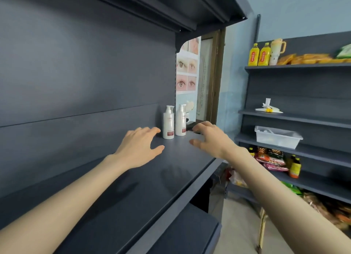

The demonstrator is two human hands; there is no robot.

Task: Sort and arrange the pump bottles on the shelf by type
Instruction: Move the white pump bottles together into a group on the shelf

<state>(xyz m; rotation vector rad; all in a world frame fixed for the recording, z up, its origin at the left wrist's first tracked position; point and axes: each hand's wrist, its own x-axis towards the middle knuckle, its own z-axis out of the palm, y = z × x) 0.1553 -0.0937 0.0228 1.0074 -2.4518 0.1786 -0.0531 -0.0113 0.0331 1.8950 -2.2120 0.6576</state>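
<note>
Two white pump bottles with dark red labels stand upright side by side at the far right end of the dark grey shelf (144, 177): the left bottle (168, 122) and the right bottle (180, 121). My left hand (138, 147) hovers just left of the left bottle, fingers spread and relaxed, holding nothing. My right hand (210, 138) reaches toward the shelf's right end just right of the bottles, fingers loosely bent and empty. A dark object (190, 127) lies behind its fingertips, mostly hidden.
An upper shelf overhangs above. To the right stands another shelving unit (296, 119) with yellow oil bottles (259, 55), a cream jug, snack packs and a white plastic bin (277, 137). A poster with eye pictures (187, 67) hangs beyond the shelf end.
</note>
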